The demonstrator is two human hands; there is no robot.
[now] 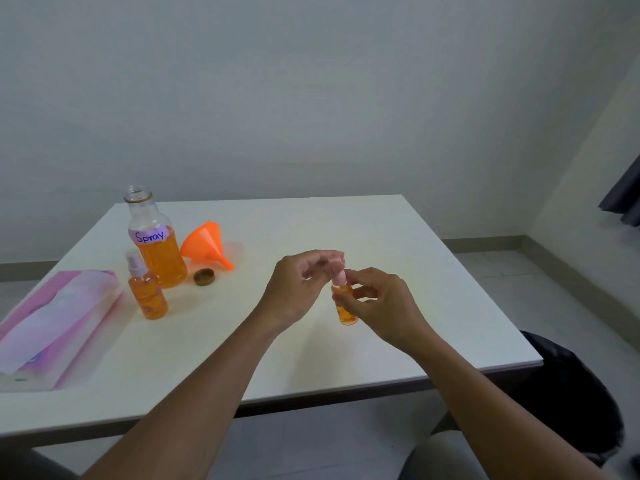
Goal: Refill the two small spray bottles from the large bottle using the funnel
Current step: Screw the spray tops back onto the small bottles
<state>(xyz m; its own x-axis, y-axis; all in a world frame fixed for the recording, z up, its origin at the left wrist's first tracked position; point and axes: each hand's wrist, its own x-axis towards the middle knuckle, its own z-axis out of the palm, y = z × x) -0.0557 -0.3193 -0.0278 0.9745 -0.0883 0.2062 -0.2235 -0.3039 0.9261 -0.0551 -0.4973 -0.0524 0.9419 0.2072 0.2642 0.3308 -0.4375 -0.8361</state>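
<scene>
Left hand [301, 289]: fingertips pinch the pink spray head [337, 274] on top of the held bottle; blur hides whether it is seated.
Right hand [381, 303]: fingers curled round the small spray bottle [345, 311], which holds orange liquid, well right of the large bottle [157, 251] and nearer the person.
Second small spray bottle [148, 296]: upright, head on, just in front of the large bottle.
Funnel [206, 247]: lying on its side just right of the large bottle, with the brown lid [204, 276] close by.
Risk, head: a crooked thread would probably leak at the first tilt.
Risk, reach: the large bottle stands uncapped — a forearm swung towards it could tip it across the table [346, 223].
</scene>
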